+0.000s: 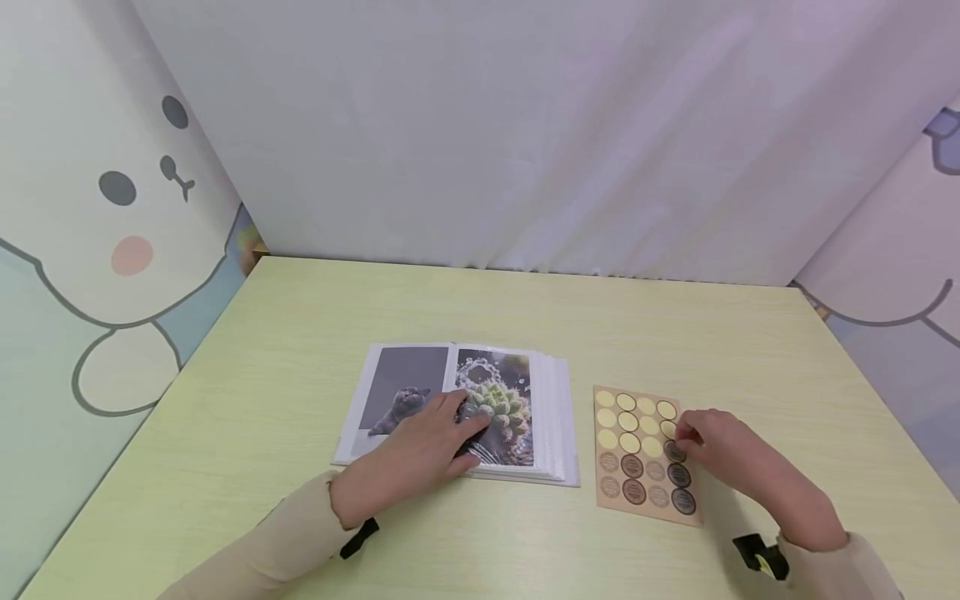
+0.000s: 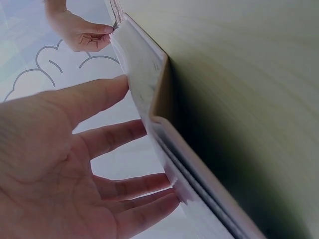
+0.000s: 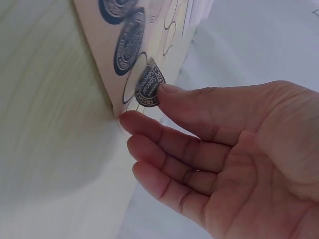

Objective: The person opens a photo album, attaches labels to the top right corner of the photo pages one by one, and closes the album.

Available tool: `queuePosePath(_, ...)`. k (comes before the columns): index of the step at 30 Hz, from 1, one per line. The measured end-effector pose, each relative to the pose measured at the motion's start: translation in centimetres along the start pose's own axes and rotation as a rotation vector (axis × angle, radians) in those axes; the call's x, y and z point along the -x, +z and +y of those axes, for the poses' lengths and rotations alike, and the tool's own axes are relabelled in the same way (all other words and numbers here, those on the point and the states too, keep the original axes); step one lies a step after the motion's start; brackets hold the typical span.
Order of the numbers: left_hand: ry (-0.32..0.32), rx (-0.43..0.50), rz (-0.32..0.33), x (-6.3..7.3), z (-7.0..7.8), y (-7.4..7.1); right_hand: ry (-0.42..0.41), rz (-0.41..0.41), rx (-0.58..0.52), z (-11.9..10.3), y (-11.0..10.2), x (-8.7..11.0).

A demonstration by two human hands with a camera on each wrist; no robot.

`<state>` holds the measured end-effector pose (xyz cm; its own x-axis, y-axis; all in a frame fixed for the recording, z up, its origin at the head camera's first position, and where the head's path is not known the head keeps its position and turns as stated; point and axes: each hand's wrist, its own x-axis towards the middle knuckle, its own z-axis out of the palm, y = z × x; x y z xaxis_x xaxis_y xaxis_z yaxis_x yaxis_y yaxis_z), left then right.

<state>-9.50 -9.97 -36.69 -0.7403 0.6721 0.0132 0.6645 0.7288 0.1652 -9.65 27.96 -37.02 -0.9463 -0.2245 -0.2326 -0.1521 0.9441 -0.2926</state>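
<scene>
Your left hand (image 1: 416, 450) lies with fingers loosely spread over the open photo album (image 1: 557, 417), holding nothing and touching the succulent photo (image 1: 513, 421) on the three o'clock page, with the cat photo (image 1: 405, 375) on the nine o'clock one; near the album at three o'clock, the sticker sheet (image 1: 643, 457) lies on the desk (image 1: 450, 308), and at its three o'clock edge your right hand (image 1: 723, 446), fingers curled, pinches a partly lifted dark sticker (image 3: 149, 84)
</scene>
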Motion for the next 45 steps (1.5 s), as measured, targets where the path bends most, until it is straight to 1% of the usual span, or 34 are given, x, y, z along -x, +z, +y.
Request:
queuePosePath(7,-0.002,0.005,0.003,0.0,0.0,-0.2,-0.006,-0.030,-0.005,-0.3,-0.4,0.0)
queuePosePath(13,0.001,0.004,0.018,0.1,0.0,-0.2,-0.052,-0.033,-0.015,-0.8,-1.2,0.0)
queuePosePath(17,-0.002,0.004,0.012,0.1,0.0,-0.1,-0.079,-0.026,-0.027,-1.6,-2.1,-0.7)
queuePosePath(22,-0.011,0.005,-0.006,0.0,0.0,-0.1,-0.143,-0.027,-0.040,-3.9,-3.4,-2.2)
queuePosePath(28,-0.009,0.001,-0.006,0.0,0.0,0.0,-0.210,-0.074,-0.066,-7.3,-4.3,-4.7)
queuePosePath(32,-0.010,0.001,-0.010,-0.1,0.1,0.0,-0.271,-0.077,-0.083,-9.2,-4.1,-6.5)
queuePosePath(36,-0.011,-0.001,-0.011,-0.1,0.2,0.0,-0.315,-0.082,-0.101,-10.8,-3.7,-8.1)
queuePosePath(41,-0.010,-0.022,0.003,0.0,0.3,0.0,-0.376,-0.081,-0.120,-12.8,-3.2,-9.9)
queuePosePath(45,-0.009,-0.028,0.000,0.0,0.3,0.0,-0.417,-0.088,-0.159,-14.4,-2.8,-11.0)
